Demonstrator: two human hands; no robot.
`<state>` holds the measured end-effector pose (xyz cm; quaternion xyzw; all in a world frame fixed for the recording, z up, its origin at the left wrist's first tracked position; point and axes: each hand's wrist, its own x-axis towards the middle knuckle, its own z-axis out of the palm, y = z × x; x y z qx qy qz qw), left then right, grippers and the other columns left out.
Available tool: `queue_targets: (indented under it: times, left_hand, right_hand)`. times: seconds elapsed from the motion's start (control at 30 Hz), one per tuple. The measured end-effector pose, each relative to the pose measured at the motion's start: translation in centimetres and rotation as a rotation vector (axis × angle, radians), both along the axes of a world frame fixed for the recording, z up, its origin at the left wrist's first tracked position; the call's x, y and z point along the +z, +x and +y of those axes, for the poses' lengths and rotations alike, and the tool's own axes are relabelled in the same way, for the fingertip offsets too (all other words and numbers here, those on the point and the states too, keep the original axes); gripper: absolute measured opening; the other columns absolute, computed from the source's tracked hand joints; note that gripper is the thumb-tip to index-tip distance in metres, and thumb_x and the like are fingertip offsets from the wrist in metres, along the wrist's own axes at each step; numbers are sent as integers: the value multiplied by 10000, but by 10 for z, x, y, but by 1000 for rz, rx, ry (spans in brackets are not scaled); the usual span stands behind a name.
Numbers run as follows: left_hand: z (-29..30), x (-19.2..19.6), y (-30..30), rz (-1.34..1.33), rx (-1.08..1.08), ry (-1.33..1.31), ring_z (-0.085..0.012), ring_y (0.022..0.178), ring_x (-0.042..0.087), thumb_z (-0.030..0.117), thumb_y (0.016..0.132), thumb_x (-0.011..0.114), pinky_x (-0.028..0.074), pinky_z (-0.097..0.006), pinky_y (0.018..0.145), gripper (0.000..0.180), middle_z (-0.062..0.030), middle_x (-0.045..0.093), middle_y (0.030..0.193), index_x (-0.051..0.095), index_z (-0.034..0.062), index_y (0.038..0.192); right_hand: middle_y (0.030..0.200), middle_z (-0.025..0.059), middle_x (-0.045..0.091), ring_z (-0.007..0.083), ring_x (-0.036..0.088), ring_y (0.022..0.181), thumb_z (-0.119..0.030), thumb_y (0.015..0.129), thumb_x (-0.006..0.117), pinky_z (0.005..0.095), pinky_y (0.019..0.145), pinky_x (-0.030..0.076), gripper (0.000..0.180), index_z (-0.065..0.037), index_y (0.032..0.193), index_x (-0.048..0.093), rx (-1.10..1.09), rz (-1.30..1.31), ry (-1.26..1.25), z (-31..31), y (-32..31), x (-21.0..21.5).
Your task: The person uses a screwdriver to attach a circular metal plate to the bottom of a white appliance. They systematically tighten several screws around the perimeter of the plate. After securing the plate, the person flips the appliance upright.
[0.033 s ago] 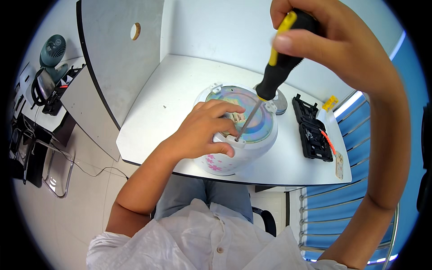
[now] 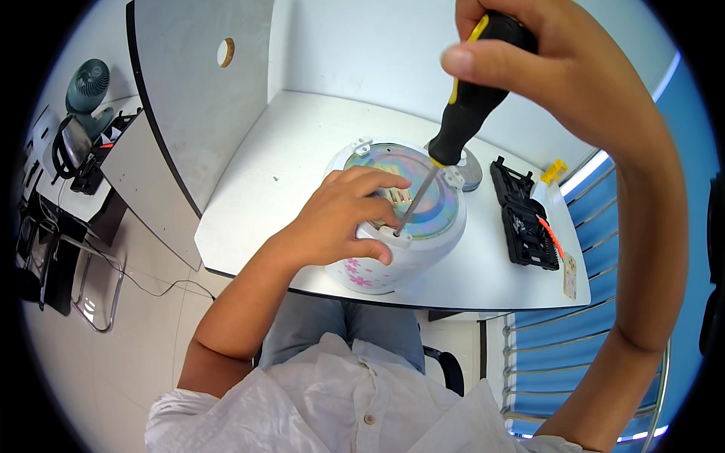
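A white round appliance (image 2: pixel 423 260) with pink flowers on its side, resembling a rice cooker, stands bottom up at the table's front edge. Its shiny metal base plate (image 2: pixel 436 215) faces up, with small white feet around the rim. My right hand (image 2: pixel 544 60) is closed around the black and yellow handle of a screwdriver (image 2: pixel 472 113), held steeply tilted. The tip meets the near foot (image 2: pixel 394 237); any screw there is too small to make out. My left hand (image 2: pixel 343 215) lies across the base, fingers spread, thumb and fingertips close around the tip.
Right of the appliance lies an open black tool case (image 2: pixel 525 219) with an orange-red strip beside it. A grey round object (image 2: pixel 472 172) sits behind the appliance, a yellow piece (image 2: pixel 555 171) at the far right. A grey partition (image 2: pixel 204 90) borders the left; metal rails (image 2: pixel 563 340) run along the right.
My right hand and the screwdriver handle have turned a little, the thumb shifting slightly up and left. The left hand and the appliance have barely moved.
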<state>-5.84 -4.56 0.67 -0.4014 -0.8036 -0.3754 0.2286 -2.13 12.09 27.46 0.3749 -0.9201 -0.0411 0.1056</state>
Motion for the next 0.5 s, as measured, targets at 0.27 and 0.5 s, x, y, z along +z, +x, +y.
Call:
queue_targets:
  times: [0.27,0.5]
  left_hand:
    - [1,0,0,11,-8,-3,-323,1198,519,529,663,796,350,-421,992,471,-85,588,1297,694,121,875]
    - [1,-1,0,35,-1,-6,-322,1205,517,525,660,801,349,-417,991,482,-86,589,1297,679,117,886]
  right_hand:
    - [776,72,558,148,500,634,-343,978,574,288,542,383,436,19,1210,501,-22,-124,19,10,-10,-3]
    - [728,33,584,106,470,571,-330,966,616,267,517,353,298,-39,1022,588,101,-164,-174,-1,-11,-10]
